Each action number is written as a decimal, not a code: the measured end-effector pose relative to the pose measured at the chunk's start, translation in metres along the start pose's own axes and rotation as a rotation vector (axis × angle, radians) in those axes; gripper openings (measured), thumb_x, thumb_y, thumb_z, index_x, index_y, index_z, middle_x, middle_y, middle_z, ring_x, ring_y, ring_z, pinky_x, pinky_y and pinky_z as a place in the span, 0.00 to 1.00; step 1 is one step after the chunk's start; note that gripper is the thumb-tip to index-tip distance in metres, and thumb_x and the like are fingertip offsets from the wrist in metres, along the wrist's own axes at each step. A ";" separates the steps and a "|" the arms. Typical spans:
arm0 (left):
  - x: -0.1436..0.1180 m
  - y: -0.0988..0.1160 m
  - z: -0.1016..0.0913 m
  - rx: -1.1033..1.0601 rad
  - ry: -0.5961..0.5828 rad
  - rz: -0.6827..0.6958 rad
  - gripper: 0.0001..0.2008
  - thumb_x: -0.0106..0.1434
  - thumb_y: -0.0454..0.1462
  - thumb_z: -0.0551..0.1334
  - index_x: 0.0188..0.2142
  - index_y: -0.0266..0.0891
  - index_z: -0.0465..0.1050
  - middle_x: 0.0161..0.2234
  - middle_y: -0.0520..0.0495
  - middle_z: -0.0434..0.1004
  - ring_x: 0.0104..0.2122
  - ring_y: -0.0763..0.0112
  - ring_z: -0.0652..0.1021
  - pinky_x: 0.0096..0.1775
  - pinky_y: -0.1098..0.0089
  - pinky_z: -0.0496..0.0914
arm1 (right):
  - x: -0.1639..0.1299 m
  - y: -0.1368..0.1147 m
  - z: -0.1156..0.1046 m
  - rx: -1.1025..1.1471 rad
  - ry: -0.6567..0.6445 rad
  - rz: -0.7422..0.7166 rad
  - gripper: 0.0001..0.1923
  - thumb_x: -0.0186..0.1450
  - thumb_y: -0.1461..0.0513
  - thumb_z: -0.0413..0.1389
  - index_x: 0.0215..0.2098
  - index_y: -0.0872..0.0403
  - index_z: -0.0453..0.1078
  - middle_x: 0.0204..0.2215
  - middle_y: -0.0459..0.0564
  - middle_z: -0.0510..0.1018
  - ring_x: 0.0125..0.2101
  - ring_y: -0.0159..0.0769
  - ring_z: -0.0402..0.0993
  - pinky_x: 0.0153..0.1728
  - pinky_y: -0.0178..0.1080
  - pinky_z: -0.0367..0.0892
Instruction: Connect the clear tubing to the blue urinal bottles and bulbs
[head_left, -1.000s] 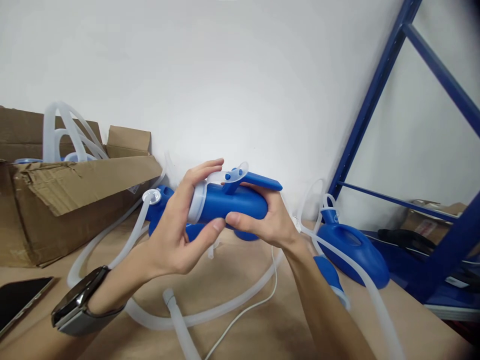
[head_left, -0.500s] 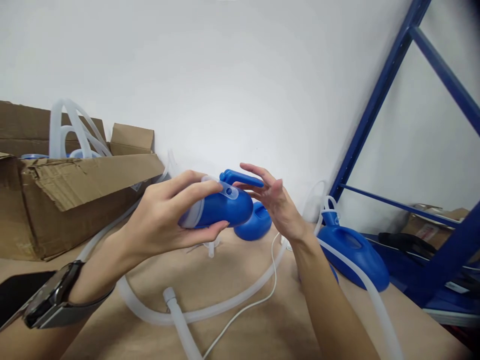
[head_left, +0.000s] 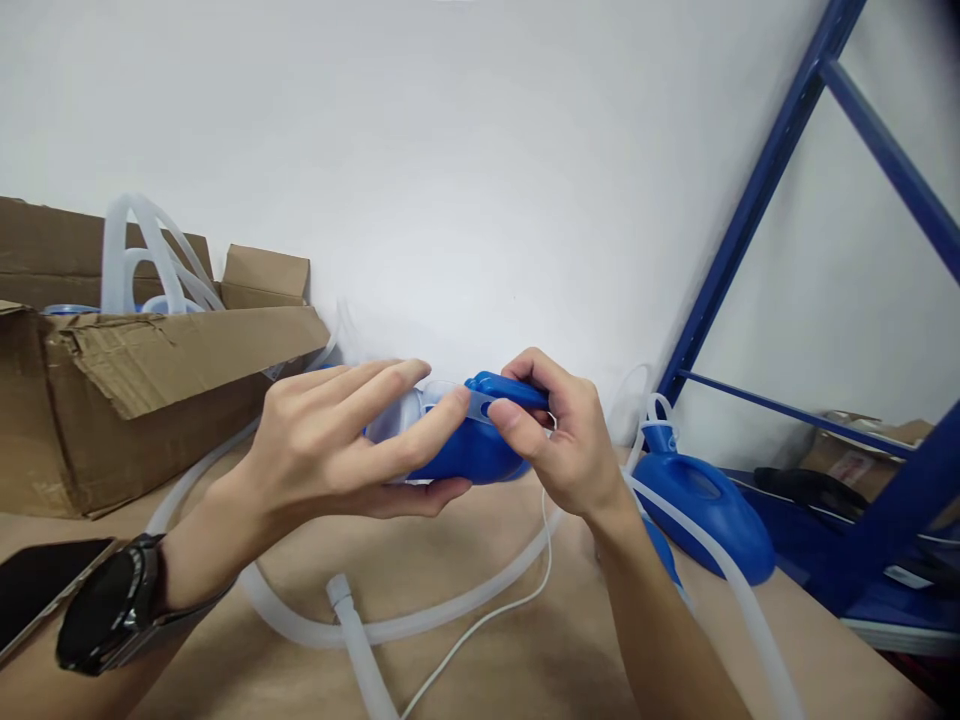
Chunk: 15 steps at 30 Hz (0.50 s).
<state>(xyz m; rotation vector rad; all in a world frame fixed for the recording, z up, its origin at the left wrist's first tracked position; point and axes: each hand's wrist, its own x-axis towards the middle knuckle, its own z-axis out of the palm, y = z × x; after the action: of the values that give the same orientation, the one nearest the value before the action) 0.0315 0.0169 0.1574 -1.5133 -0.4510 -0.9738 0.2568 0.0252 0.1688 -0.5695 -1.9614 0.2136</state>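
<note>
My left hand (head_left: 337, 440) is closed around a rounded blue plastic vessel (head_left: 472, 450) with a translucent collar (head_left: 396, 418) at its left end. Its index fingertip presses on a clear strap (head_left: 478, 402) with a hole in it. Fingers and thumb of my right hand (head_left: 566, 430) close on a slim blue plastic piece (head_left: 510, 388) at the top of the vessel, the thumb lying near the strap's hole. The vessel is held on its side above the table, and part of it is hidden by both hands.
A cardboard box (head_left: 187, 420) with translucent tubes stands left. A blue bottle (head_left: 705, 510) with a hose sits right, before a blue metal rack (head_left: 750, 220). A translucent hose (head_left: 442, 615), a white cord (head_left: 480, 625) and a phone (head_left: 45, 590) lie on the table (head_left: 247, 660).
My right hand has gone from spread fingers to a grip on the slim blue piece. The vessel and both hands have come slightly lower, and the vessel has shifted right.
</note>
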 end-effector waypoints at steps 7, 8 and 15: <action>0.000 0.009 -0.002 -0.349 -0.137 -0.195 0.38 0.50 0.60 0.61 0.55 0.42 0.65 0.46 0.50 0.79 0.45 0.89 0.78 0.43 0.85 0.72 | 0.002 0.009 0.005 -0.084 0.044 0.016 0.24 0.68 0.46 0.57 0.26 0.55 0.62 0.19 0.40 0.60 0.20 0.24 0.54 0.21 0.31 0.53; 0.004 0.012 -0.006 -0.514 -0.211 -0.316 0.36 0.55 0.59 0.56 0.57 0.42 0.62 0.48 0.50 0.79 0.44 0.93 0.78 0.43 0.87 0.73 | 0.002 0.009 0.006 -0.100 0.057 0.008 0.25 0.69 0.46 0.57 0.26 0.56 0.61 0.19 0.40 0.60 0.20 0.24 0.54 0.21 0.31 0.52; 0.035 0.017 -0.025 -0.970 -0.635 -1.115 0.26 0.60 0.55 0.51 0.45 0.39 0.72 0.30 0.57 0.78 0.24 1.06 0.67 0.28 0.99 0.61 | 0.000 0.002 0.016 -0.227 0.129 -0.087 0.25 0.67 0.46 0.58 0.24 0.56 0.62 0.16 0.39 0.59 0.18 0.23 0.53 0.21 0.31 0.52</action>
<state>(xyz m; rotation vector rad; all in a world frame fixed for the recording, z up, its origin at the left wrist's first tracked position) 0.0562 -0.0189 0.1724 -2.5287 -1.5440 -1.6831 0.2432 0.0284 0.1611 -0.6272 -1.8916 -0.0994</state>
